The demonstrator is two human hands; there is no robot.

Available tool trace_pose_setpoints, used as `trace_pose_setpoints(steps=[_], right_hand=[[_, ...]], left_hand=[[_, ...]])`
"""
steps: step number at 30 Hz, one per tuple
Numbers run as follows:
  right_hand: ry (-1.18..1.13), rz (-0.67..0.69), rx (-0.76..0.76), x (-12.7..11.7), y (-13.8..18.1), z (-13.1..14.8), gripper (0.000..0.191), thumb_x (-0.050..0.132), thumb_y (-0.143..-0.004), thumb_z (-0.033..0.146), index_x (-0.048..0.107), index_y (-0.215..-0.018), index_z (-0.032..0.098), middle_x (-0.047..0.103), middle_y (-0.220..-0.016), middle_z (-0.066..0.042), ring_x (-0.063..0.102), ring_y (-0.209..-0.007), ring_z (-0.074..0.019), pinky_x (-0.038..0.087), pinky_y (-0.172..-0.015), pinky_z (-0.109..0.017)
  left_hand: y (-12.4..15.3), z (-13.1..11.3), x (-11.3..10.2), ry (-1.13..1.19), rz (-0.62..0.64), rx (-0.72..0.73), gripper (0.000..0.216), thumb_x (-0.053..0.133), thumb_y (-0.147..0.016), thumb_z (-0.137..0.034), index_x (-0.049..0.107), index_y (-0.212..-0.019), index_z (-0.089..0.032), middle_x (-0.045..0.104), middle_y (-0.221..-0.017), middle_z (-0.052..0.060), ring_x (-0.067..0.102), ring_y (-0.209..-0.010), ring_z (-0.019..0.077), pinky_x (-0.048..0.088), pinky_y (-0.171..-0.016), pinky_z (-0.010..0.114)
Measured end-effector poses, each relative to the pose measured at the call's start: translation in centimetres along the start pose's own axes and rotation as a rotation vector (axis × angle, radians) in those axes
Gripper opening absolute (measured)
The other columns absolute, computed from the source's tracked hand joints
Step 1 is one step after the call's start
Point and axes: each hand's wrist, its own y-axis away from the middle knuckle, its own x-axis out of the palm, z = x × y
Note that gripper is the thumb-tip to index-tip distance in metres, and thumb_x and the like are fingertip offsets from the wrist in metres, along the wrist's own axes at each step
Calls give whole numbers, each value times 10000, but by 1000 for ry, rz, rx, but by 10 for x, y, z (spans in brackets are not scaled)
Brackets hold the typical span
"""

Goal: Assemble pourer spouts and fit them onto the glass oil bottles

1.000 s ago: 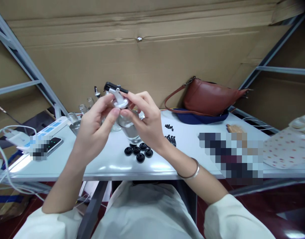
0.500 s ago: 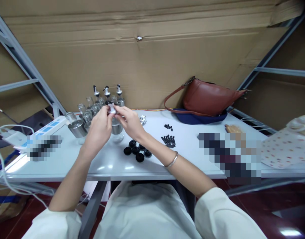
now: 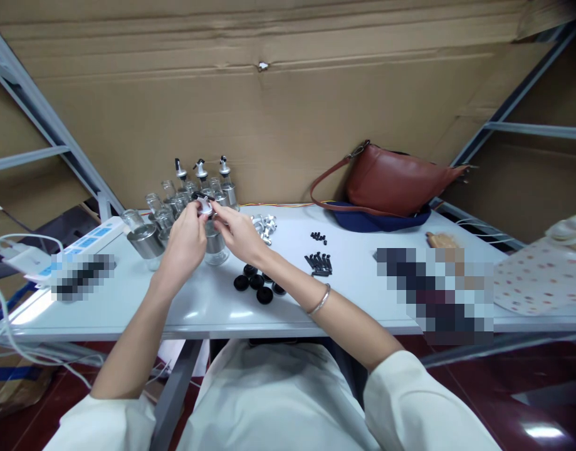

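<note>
The left hand (image 3: pixel 187 233) and right hand (image 3: pixel 242 235) pinch the pourer top (image 3: pixel 204 205) from opposite sides, probably to steady it above the bottle (image 3: pixel 216 246); fingers hide any seating; black stoppers (image 3: pixel 264 295) cluster nearby, presumably within easy reach.

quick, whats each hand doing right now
Left hand: closed, holding the silver pourer top.
Right hand: closed, holding the same pourer top from the other side.
</note>
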Motion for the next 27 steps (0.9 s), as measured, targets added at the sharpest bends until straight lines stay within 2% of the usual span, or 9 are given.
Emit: trace_pose_setpoints(steps=[6,11,17,20,23,25,27], right_hand=[[-78,72,85,1,0,3,510,401,-886,114,410,-1395,94,585,-1301,-137,581,-1161,-194,463,-972,-326],[-168,96,163,3,2,5,554,413,-886,108,377,-1433,195,566,-1340,-76,540,-1231,-205,419,-1035,-364],[-280,113,215,11,0,-5,566,404,-879,87,371,-1435,184,506,-1395,-61,483,-1287,-192,393,-1072,-358],[-328,93,223,16,-2,-7,553,423,-873,80,421,-1406,226,525,-1380,-25,486,-1284,-177,395,-1077,-356],[-349,54,220,13,-2,-5,487,449,-863,77,538,-1315,234,545,-1363,-18,479,-1290,-166,379,-1093,-363],[-354,6,214,4,-2,-3,404,457,-859,81,635,-1198,211,557,-1352,-36,475,-1293,-164,372,-1098,-357],[-371,-40,205,-11,1,-2,324,469,-857,102,694,-1073,188,601,-1300,-64,533,-1235,-169,409,-1062,-355]], left_hand=[[-3,6,0,4,8,-29,226,323,-920,-246,488,-1051,-163,631,-1023,147,615,-956,271,475,-814,387],[-6,13,0,24,35,-65,254,324,-922,-274,496,-1072,-164,640,-1045,148,621,-972,273,479,-822,380],[-7,16,1,44,35,-103,340,335,-903,-243,481,-1192,-143,620,-1176,163,592,-1106,282,472,-913,417],[-6,14,3,53,44,-120,396,348,-896,-222,452,-1264,-119,567,-1272,184,540,-1202,295,438,-987,455],[2,10,7,74,20,-149,479,377,-897,-227,365,-1353,-81,445,-1394,226,424,-1321,312,360,-1077,483],[10,5,9,98,-61,-143,533,395,-900,-234,293,-1399,-77,340,-1462,235,317,-1389,309,296,-1127,484],[18,-4,10,121,-189,-76,557,413,-905,-245,252,-1420,-109,239,-1514,212,212,-1434,287,245,-1159,472]])
